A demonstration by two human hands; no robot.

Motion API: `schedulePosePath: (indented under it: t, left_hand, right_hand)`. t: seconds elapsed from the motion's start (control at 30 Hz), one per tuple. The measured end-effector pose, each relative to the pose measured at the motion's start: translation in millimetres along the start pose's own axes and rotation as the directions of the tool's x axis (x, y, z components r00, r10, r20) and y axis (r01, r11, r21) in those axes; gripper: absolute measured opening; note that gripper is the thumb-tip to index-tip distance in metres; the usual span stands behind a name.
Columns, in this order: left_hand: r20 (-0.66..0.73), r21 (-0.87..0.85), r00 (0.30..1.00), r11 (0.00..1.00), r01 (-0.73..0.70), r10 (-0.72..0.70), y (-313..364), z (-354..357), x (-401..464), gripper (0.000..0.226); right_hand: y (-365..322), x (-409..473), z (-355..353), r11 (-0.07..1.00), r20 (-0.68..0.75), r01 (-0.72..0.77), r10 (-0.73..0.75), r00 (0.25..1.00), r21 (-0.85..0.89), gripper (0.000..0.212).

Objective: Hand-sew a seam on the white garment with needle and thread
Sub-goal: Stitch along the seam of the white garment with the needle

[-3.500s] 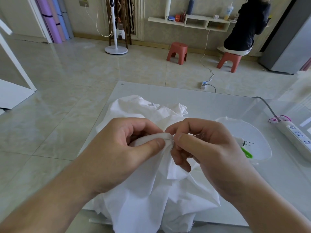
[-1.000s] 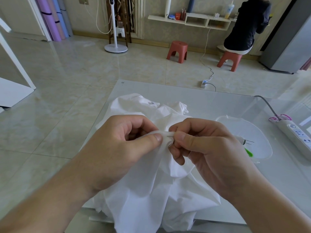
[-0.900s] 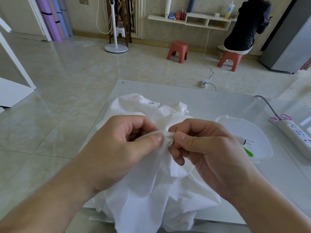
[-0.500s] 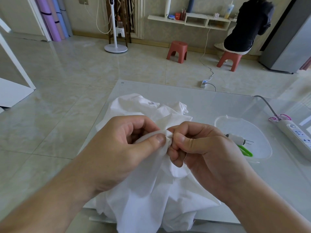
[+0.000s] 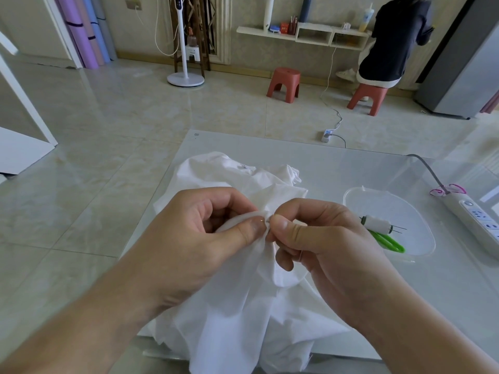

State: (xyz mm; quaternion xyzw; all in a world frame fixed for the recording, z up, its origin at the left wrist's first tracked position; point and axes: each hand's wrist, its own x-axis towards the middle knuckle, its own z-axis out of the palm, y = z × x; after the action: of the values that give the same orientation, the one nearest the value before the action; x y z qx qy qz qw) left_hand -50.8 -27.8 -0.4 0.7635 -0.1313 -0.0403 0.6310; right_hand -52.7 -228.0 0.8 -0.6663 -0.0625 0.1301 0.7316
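1. Sewing is under way: the left hand (image 5: 194,238) pinches a raised fold of the white garment (image 5: 237,306) between thumb and curled fingers, holding it taut just above the table.
2. The right hand (image 5: 318,244) meets it thumb to thumb, thumb and forefinger closed on the same fold; a short glint of the needle (image 5: 263,218) shows between the two thumbs, apparently lodged in the cloth.
3. The thread cannot be made out against the white cloth, so no finished stitches can be counted.
4. The garment lies bunched at the near left part of the glass table (image 5: 337,168), its lower part hanging over the near edge.
5. A clear plastic lid (image 5: 359,197) rests toward the right edge, holding a white spool (image 5: 376,224) with spare needles and green scissors (image 5: 388,242); a power strip (image 5: 475,217) lies beside it, further right.
6. Judged progress: one stitch is mid-passage. The needle appears not yet drawn through; pulling it out, tightening, further stitches, knotting and cutting seem to remain.
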Motion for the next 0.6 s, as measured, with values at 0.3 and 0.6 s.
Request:
schedulePosePath:
  t: [0.3,0.6]
  left_hand:
    - [-0.059,-0.086,0.997,0.995,0.043,-0.048,6.1,-1.1,0.0,0.015]
    - [-0.035,-0.134,0.997,0.989,0.069,-0.074,6.4,-0.2,-0.8,0.016]
  right_hand:
    - [-1.9,4.0,-14.2,0.999,0.016,0.036,-0.036,0.999,-0.036,0.015]
    - [5.2,6.3,-12.6,0.999,-0.023,0.032,-0.032,0.999,0.002,0.007]
